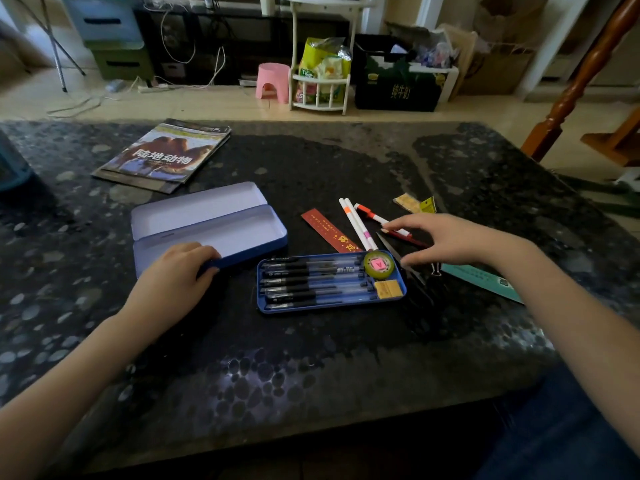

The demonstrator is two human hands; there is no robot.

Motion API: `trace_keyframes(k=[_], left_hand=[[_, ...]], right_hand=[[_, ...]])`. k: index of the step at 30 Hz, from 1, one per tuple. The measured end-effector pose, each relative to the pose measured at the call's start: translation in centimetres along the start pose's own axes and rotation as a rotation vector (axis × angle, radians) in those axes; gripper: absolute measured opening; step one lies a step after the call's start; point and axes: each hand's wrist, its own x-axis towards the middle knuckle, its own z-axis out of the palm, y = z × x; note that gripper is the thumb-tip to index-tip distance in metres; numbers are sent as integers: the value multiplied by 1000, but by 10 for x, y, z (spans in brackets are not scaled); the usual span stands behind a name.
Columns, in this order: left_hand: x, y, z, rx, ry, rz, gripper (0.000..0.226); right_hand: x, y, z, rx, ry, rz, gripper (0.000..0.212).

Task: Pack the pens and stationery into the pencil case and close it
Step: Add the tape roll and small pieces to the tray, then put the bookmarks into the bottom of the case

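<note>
six black pens (311, 282), two white markers (356, 223)

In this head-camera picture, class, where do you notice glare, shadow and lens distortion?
Head view: glare brightens the near table; the surface around the tray lies in dim shadow; the wide lens bows the table's far edge and stretches both forearms; the right hand looks slightly soft.

Dark speckled stone table (311, 358). Magazines (162, 155) stacked far left on table. On floor beyond: pink stool (273, 81), white rack (320, 86) holding snack bags just right of it, black carton (398, 84) further right. Wooden baluster (581, 77) far right.
</note>
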Motion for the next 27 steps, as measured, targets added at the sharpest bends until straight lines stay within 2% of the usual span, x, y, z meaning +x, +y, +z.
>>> trace_keyframes(k=[3,6,9,17,22,24,27], left_hand=[[0,0,-2,-13,-2,-2,9],[-2,-1,-5,-12,29,-2,5],[-4,-2,-10,-11,86,22,4],[1,-1,-45,-28,266,69,8],[-1,3,-59,-45,346,72,7],[-3,2,-60,-49,350,67,8],[-3,0,-60,-55,331,71,7]], right_hand=[[-1,-5,2,17,-23,7,85],[-3,-36,16,-25,-92,-111,101],[2,-51,37,-128,-58,-239,98],[20,-60,49,25,-11,-322,96],[61,-101,45,88,164,-413,87],[79,-119,41,88,150,-394,85],[100,-135,39,137,46,-294,86]])
